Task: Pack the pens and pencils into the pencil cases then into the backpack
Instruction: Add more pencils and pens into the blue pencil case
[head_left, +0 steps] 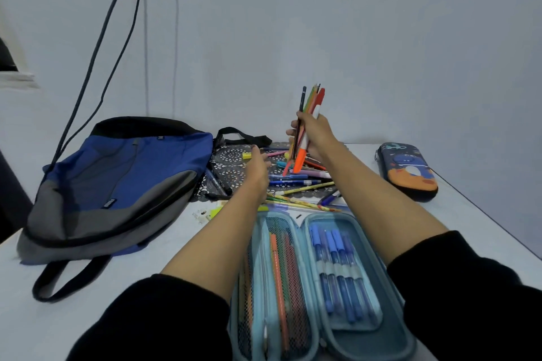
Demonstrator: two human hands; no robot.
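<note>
Right hand [313,132] clamps upright coloured pens and pencils [314,98] mid-frame; the slack, empty left hand [258,168] should square their ends before filling the open pale-blue pencil case [325,343].

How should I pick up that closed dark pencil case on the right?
Come from above and grip the closed pencil case across its narrow middle, thumb and fingers on the long sides. It lies flat on the table, domed lid up, both long sides free.

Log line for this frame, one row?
right hand: holds pencil bunch | left hand: open near loose pens | blue case: open | backpack: lying flat
</note>
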